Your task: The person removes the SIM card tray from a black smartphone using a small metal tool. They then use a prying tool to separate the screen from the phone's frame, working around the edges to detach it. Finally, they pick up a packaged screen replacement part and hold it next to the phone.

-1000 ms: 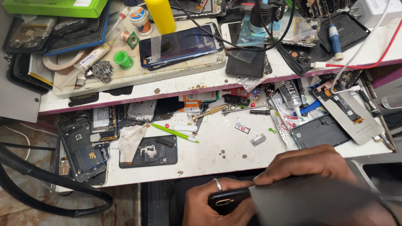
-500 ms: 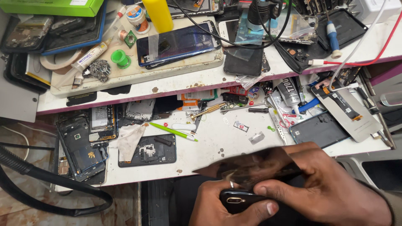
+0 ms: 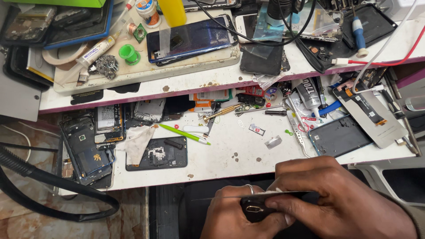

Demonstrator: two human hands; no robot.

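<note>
Two hands, left hand [image 3: 237,217] and right hand [image 3: 336,199], gripping dark phone [image 3: 256,210]

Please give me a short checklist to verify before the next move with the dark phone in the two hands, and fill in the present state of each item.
1. Left hand supports the dark phone from below: ok.
2. Right hand grips the phone from above, thumb and fingers on it: ok.
3. Thin dark panel seen edge-on between the hands, whether loose or attached: cannot tell.
4. Phone held off the white bench, below its front edge, nothing under it to catch a drop: not ok.
5. Green pen and tweezers lie within sight on the bench: ok.
6. Bare spot on the bench to lay parts down: ok, near the front edge.
</note>
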